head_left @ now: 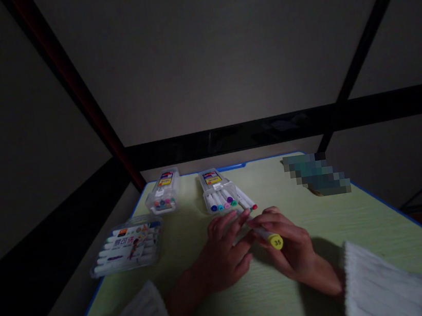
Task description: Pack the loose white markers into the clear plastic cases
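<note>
A white marker with a yellow end [276, 241] marked 35 is held in the fingers of my right hand [290, 246]. Beside it, my left hand [225, 252] has its fingers stretched out and spread, the tips close to the marker's far end; whether they touch it I cannot tell. Just beyond my hands lies an opened clear marker case [214, 181], with several white markers [220, 200] showing blue, purple, pink and green ends. Against its right side rest loose markers [244, 197], one with a red end.
A second clear case [164, 190] with markers stands at the back left. Nearer on the left lies a flat clear pack of markers [127, 245]. A blurred-out teal object [316, 174] is at the back right. The pale green table [360, 231] has a blue edge, with a wall behind.
</note>
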Demonstrator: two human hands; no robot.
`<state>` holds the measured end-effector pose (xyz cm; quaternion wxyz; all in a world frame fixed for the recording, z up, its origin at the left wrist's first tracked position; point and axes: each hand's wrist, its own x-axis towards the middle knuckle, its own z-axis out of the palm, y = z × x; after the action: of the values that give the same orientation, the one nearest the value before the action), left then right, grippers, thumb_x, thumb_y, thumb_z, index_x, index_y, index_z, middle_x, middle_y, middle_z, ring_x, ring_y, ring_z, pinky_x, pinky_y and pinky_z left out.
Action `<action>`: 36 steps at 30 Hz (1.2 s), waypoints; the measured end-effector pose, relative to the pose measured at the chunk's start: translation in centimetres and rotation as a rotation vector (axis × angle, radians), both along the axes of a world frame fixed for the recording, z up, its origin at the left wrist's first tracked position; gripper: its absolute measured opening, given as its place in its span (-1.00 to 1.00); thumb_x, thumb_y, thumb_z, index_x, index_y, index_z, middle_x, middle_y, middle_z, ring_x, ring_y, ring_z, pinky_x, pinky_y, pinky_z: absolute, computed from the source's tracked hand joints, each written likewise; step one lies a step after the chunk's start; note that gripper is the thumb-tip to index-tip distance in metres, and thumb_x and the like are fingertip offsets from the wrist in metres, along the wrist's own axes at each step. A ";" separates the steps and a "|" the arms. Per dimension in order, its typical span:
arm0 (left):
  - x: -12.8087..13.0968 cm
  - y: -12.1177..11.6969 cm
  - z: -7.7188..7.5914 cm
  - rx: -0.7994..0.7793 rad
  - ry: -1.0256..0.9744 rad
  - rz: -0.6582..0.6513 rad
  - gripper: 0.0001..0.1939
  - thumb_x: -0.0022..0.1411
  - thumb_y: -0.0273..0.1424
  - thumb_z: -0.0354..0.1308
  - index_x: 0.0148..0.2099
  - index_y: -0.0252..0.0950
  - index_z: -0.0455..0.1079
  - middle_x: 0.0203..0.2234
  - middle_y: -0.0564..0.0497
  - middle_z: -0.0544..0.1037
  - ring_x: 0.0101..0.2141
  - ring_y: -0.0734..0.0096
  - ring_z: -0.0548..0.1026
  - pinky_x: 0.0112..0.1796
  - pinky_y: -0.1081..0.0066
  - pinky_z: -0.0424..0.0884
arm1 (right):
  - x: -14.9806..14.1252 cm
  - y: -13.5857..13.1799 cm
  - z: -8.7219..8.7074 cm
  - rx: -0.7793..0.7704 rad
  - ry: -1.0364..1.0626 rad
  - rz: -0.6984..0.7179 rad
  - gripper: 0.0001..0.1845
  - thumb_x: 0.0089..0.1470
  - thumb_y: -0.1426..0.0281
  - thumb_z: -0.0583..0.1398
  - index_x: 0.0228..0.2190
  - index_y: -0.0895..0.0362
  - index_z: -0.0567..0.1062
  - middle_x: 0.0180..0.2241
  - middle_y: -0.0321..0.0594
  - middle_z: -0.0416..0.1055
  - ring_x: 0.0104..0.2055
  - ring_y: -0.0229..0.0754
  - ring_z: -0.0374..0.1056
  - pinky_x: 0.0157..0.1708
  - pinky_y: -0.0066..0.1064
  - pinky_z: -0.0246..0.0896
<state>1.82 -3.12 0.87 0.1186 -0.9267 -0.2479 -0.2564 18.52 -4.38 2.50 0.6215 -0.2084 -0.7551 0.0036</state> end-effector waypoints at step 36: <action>-0.1 0.7 -0.4 -0.129 -0.172 0.120 -0.55 0.14 -0.51 -0.04 0.11 -0.31 0.16 0.22 -0.17 -0.04 0.09 0.08 0.11 0.03 0.13 0.10 | -1.1 1.1 -3.2 -0.263 0.151 0.222 -0.58 0.10 0.58 0.02 -0.04 0.01 0.09 -0.01 -0.07 0.26 0.06 -0.09 0.21 -0.03 -0.02 0.19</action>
<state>1.73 -2.41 0.42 0.0522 -0.8904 -0.3281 -0.3110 17.42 -3.26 -0.70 0.6396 -0.2025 -0.7177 0.1864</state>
